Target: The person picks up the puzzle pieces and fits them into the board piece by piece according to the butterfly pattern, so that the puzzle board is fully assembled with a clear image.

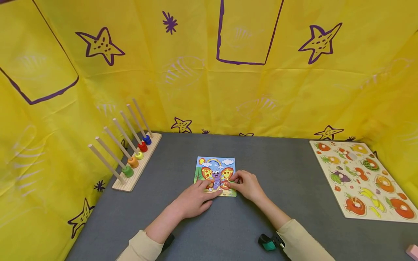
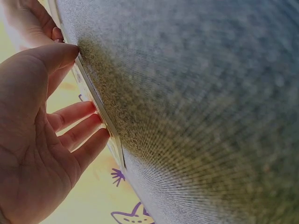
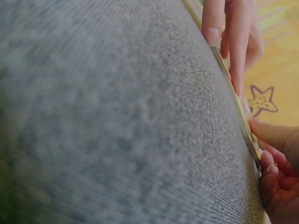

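Meanwhile, at the middle of a grey felt-covered surface (image 1: pixel 248 224), a person's two hands meet over a small butterfly puzzle board (image 1: pixel 216 170), which lies flat and square to the near edge, apparently so both hands can reach it equally. Left hand (image 1: pixel 195 198) rests on the board's near-left corner, its fingers (image 2: pixel 74 122) nearly straight and spread along the thin edge with the thumb set at the rim, gripping nothing; that flat contact looks meant to steady the board against sliding. Right hand (image 1: pixel 245 184) sits at the near-right part of the picture, its fingers (image 3: pixel 273 165) curled, with thumb and fingertips drawn together over the butterfly's lower wing as if pinching a piece, though whether a loose piece is actually held is too small to tell. Far to the left, a wooden peg rack (image 1: pixel 132 159) stands along the wall, a single coloured ring at the base of each of its long pegs, kept well apart from the work. Off to the right, a fruit puzzle board (image 1: pixel 362 177) lies flat, also well clear of the hands. Yellow cloth printed with purple stars (image 1: pixel 320 41) walls the scene on three sides.
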The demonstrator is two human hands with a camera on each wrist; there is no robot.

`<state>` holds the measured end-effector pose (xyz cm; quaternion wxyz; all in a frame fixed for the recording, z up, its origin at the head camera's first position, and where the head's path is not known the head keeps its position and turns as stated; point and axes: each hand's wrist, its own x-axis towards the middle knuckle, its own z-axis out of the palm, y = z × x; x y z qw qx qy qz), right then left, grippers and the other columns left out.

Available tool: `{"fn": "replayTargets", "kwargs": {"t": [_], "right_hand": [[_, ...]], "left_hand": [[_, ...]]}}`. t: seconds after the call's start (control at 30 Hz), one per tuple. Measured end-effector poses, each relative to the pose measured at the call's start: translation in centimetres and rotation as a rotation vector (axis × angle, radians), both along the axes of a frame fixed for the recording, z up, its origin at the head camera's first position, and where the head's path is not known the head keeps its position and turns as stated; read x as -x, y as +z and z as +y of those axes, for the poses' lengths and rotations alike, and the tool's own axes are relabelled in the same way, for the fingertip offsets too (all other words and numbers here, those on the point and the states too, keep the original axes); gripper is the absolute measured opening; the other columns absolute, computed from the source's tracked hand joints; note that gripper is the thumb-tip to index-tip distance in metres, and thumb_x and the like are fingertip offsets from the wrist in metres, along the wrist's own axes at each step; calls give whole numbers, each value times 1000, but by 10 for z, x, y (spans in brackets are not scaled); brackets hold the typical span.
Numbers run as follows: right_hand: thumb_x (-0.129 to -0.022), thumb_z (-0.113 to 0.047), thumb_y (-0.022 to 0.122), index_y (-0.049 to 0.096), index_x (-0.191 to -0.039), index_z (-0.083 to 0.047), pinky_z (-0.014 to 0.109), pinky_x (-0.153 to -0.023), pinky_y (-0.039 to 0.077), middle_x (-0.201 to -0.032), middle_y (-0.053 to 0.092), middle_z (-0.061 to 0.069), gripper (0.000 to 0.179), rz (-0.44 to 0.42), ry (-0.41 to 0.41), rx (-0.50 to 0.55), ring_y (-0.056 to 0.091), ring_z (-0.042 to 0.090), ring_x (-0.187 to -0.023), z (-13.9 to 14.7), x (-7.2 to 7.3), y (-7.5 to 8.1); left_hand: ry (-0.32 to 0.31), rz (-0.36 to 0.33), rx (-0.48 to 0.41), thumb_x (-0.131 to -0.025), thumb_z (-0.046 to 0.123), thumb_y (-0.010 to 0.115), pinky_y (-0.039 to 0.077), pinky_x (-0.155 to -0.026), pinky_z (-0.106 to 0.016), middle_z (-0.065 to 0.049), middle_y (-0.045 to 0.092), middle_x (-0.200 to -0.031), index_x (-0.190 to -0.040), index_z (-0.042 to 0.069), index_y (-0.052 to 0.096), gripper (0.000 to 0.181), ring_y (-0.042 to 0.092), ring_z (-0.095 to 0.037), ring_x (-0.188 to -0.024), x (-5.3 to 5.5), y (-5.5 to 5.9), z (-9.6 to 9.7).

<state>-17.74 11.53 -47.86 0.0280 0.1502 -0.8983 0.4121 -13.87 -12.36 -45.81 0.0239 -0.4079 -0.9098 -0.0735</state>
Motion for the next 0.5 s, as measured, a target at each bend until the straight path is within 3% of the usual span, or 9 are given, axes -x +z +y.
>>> {"fn": "replayTargets", "kwargs": {"t": [0.33,0.5], "right_hand": [[-77,-23,85,66,-78,-13,24,-57,36,-70,53,-4,21,-34,-15,-7,43,8,-60,0,2,-1],[-76,-22,85,63,-80,-11,26,-55,35,-68,51,-4,25,26,2,17,42,7,-59,0,3,-3]], "left_hand": [[-2,8,3,-96,26,61,49,-87,-42,-14,51,-130,-134,25,62,39,51,-28,-109,0,1,1],[-3,27,6,-95,26,61,49,-83,-41,-14,52,-126,-134,25,62,39,51,-27,-106,0,1,1]]}}
